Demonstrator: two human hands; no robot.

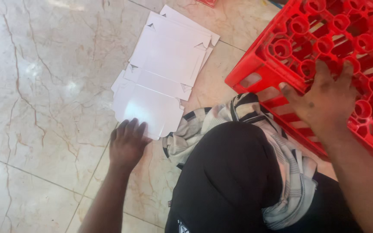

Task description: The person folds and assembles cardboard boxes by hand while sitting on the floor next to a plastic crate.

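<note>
While the left hand (127,142) lies flat and open on the near corner of the white card sheets (160,73) spread over the marble floor (35,86), the right hand (324,101) rests, fingers spread, on the red crate (281,47).

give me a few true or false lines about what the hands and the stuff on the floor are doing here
1. The left hand rests on the flat white cardboard sheets. True.
2. The right hand holds a bottle. False: it lies spread on the red crate.
3. The crate is blue. False: it is red.
4. A striped cloth lies by the knee. True.
5. The cardboard lies inside the crate. False: it lies on the tiled floor.
</note>
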